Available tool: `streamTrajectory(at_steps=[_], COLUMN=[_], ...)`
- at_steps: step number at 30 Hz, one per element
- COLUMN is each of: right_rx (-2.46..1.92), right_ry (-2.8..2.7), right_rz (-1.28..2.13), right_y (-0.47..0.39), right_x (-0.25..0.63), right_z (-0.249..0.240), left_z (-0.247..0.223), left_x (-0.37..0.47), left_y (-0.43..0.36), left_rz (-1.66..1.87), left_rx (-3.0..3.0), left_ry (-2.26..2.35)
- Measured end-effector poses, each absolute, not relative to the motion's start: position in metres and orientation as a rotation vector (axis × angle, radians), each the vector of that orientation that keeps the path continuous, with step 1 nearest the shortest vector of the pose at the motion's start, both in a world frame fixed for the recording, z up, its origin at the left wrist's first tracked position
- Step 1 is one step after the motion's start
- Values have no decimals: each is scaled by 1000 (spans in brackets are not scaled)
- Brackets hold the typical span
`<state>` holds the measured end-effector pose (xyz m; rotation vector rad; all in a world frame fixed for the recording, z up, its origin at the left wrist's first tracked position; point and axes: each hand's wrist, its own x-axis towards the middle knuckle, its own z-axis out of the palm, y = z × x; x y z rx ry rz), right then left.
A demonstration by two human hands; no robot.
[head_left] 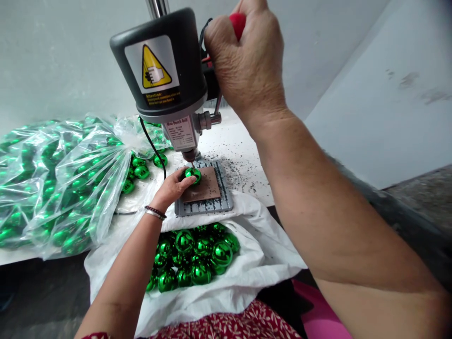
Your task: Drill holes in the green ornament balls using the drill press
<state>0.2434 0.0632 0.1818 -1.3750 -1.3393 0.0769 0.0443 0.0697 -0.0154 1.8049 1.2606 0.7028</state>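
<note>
My left hand (176, 185) grips a shiny green bauble (193, 175) on a brown board (208, 184), which lies on the drill's grooved metal base (226, 202). Directly over the bauble is the bit of a mini bench drill (169, 61); its tip reaches the top of the ball, though I cannot tell whether it has gone in. Up at the right of the drill head, my right hand (249, 56) is closed around a red-knobbed lever (238, 24). Below the base, a heap of green baubles (201, 254) rests in a white cloth sack (257, 235).
A large clear plastic bag (70, 179) full of green baubles fills the left of the white table (247, 155). Several loose baubles (141, 171) lie at its mouth. Dark shavings scatter around the base. A black cable (151, 141) hangs beside the drill.
</note>
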Motion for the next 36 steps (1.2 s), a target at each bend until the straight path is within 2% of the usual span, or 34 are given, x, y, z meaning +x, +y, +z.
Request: streamTrajectory(at_steps=[15, 26, 36], right_rx=[-1369, -1375, -1349], right_ry=[-1343, -1288, -1256], right_rz=[135, 139, -46], right_y=[63, 61, 44], right_x=[244, 241, 239], right_z=[184, 183, 169], left_z=[-6, -11, -5], left_x=[59, 62, 65], left_y=[57, 56, 50], left_rz=[626, 663, 670], left_rx=[1942, 1728, 1728], left_ry=[1341, 1372, 1333])
